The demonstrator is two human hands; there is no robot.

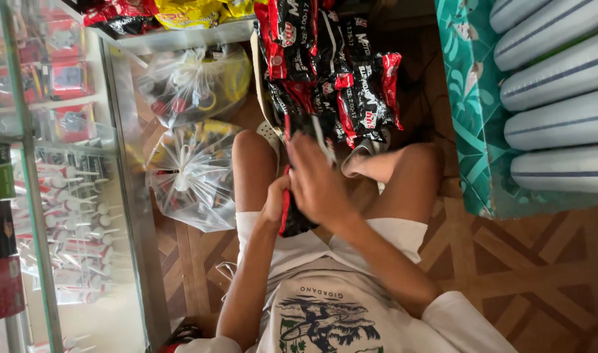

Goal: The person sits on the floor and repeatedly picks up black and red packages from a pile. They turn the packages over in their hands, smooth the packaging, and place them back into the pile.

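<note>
Sitting low at mid-frame, the person has both hands closed on a red-and-black packet (pixel 292 219): left hand (pixel 275 202) curled under it, right hand (pixel 317 183) wrapped over. More such packets (pixel 332 72) hang just above, clear knotted bags (pixel 193 173) at left.

Two hands together at the middle of the view, above the lap: left hand (pixel 276 202) just left of the right hand (pixel 315 186), a stack of packets (pixel 292 219) between them. Ahead of the knees, a hanging bundle of packets (pixel 332 72); left of the legs, two tied plastic bags (pixel 191 173) on the floor (pixel 528 274), one behind the other. Further left, a glass cabinet (pixel 64 163) with goods on shelves; at right, a cloth-covered surface (pixel 472 117) with rolls (pixel 560 98) on it.
</note>
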